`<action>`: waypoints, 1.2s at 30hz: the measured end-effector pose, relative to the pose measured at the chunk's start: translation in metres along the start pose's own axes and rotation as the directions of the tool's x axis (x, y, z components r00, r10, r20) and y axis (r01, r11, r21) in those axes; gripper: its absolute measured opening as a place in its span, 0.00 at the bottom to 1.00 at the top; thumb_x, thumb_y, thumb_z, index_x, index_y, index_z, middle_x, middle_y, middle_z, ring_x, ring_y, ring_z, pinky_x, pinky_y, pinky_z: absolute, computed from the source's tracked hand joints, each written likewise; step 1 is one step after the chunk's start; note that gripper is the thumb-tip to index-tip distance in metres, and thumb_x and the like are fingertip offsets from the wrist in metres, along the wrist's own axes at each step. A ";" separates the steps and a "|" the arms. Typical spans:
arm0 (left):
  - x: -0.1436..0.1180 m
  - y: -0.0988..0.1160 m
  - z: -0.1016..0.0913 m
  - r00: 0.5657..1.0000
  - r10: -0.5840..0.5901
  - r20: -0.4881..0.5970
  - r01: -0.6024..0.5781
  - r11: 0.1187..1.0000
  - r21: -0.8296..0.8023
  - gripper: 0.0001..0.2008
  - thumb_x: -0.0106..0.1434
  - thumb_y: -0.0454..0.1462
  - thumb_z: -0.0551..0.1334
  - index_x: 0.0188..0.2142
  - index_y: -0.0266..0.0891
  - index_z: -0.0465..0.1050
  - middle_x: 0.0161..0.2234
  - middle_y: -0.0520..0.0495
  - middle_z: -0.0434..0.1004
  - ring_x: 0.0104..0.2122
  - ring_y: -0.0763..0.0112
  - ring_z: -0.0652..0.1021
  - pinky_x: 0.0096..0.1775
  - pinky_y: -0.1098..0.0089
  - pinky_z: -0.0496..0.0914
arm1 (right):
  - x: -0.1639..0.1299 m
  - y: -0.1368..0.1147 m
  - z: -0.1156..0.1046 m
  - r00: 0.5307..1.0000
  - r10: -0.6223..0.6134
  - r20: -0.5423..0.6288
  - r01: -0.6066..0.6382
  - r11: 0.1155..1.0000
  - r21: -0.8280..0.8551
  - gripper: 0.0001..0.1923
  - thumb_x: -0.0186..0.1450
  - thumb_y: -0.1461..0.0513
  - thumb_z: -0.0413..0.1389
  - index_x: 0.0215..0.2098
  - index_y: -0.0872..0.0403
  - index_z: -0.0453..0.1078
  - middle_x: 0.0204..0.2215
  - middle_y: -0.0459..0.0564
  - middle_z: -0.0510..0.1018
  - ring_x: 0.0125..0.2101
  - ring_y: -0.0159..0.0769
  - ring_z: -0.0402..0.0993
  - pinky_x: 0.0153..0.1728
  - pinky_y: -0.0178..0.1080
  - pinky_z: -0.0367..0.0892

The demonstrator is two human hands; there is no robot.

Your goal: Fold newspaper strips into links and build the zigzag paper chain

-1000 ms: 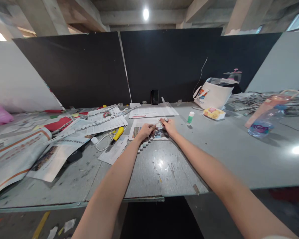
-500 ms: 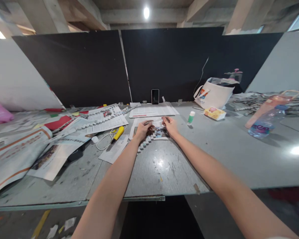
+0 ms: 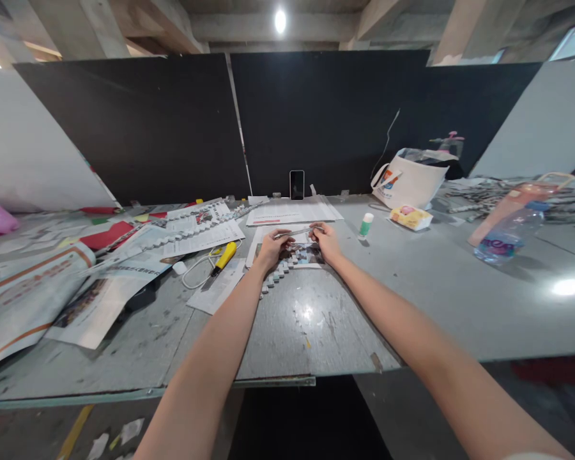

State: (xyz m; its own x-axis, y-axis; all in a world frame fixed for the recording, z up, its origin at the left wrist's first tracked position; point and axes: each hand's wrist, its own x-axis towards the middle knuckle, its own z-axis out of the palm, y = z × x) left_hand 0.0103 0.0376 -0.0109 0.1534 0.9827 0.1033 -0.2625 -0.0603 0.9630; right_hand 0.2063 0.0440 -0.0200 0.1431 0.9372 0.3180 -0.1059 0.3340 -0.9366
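Observation:
My left hand [image 3: 272, 249] and my right hand [image 3: 324, 243] are close together over printed paper on the table. A thin paper strip [image 3: 303, 230] runs between their fingertips, and both hands pinch it. Below my left hand a zigzag chain of folded paper [image 3: 278, 273] slants down toward the left, its upper end near the fingers. Under the hands lies a printed sheet with a dark picture [image 3: 309, 254], partly covered by them.
Left: a yellow utility knife [image 3: 225, 257], a white cable [image 3: 188, 278], a second folded chain [image 3: 172, 238] and newspapers [image 3: 84, 313]. Behind: a paper stack [image 3: 292, 212] and an upright phone [image 3: 296, 184]. Right: a glue stick [image 3: 365, 226], tissue pack [image 3: 410, 217], white bag [image 3: 412, 182] and bottle [image 3: 501, 243].
The thin strip now shows stretched level between my two hands, where it was hard to make out before. My fingers have shifted slightly. The other things lie as before.

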 end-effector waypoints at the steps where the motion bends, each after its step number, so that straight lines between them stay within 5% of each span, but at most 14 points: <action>1: -0.001 0.001 0.000 1.000 -0.010 0.019 0.010 1.000 -0.015 0.19 0.53 0.40 0.73 0.42 0.36 0.76 0.31 0.44 0.82 0.25 0.75 0.75 0.30 0.73 0.69 | 0.000 0.000 0.000 1.000 0.004 0.005 -0.004 1.000 0.006 0.14 0.60 0.48 0.61 0.36 0.48 0.69 0.23 0.44 0.72 0.25 0.34 0.64 0.24 0.37 0.61; 8: -0.004 0.005 0.000 0.987 -0.026 0.159 0.023 1.000 0.019 0.14 0.59 0.46 0.65 0.38 0.39 0.71 0.29 0.42 0.81 0.24 0.66 0.77 0.29 0.69 0.68 | -0.001 0.000 0.001 1.000 -0.004 0.030 0.004 1.000 -0.012 0.12 0.59 0.50 0.58 0.32 0.48 0.68 0.21 0.42 0.68 0.24 0.34 0.62 0.24 0.36 0.58; 14: -0.006 0.007 0.010 0.976 -0.049 0.212 -0.037 0.923 0.384 0.22 0.63 0.54 0.66 0.34 0.35 0.78 0.23 0.48 0.75 0.23 0.70 0.72 0.29 0.70 0.63 | -0.006 -0.004 0.003 0.992 -0.031 0.120 0.040 0.997 -0.070 0.11 0.60 0.52 0.61 0.30 0.49 0.71 0.22 0.43 0.70 0.25 0.34 0.63 0.27 0.37 0.60; 21: -0.008 0.006 0.009 0.976 -0.011 0.219 -0.074 0.924 0.374 0.24 0.60 0.55 0.69 0.39 0.35 0.79 0.22 0.53 0.68 0.23 0.74 0.66 0.28 0.71 0.59 | -0.010 -0.012 0.001 0.984 -0.008 0.178 0.005 1.000 0.018 0.21 0.60 0.47 0.66 0.46 0.48 0.76 0.27 0.44 0.76 0.26 0.33 0.65 0.29 0.37 0.63; 29: -0.008 0.005 0.008 0.974 0.019 0.227 -0.114 0.904 0.413 0.28 0.58 0.59 0.68 0.38 0.35 0.80 0.24 0.51 0.72 0.25 0.73 0.69 0.29 0.71 0.62 | -0.011 -0.013 0.004 0.972 0.034 0.231 -0.028 0.999 -0.031 0.29 0.60 0.36 0.64 0.39 0.51 0.82 0.25 0.46 0.74 0.23 0.32 0.59 0.22 0.37 0.55; 36: -0.007 0.004 0.007 0.970 0.010 0.242 -0.125 0.876 0.465 0.27 0.61 0.57 0.67 0.38 0.33 0.81 0.23 0.51 0.73 0.24 0.73 0.70 0.31 0.71 0.64 | -0.013 -0.014 0.003 0.983 -0.004 0.184 0.021 0.995 -0.095 0.26 0.61 0.38 0.64 0.33 0.52 0.81 0.23 0.44 0.72 0.22 0.31 0.59 0.22 0.36 0.55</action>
State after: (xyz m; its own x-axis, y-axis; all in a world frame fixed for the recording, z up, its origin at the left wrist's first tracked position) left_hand 0.0144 0.0295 -0.0057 0.3767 0.9106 0.1700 0.1937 -0.2569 0.9468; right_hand 0.2026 0.0278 -0.0104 -0.0404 0.9385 0.3430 -0.0091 0.3430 -0.9393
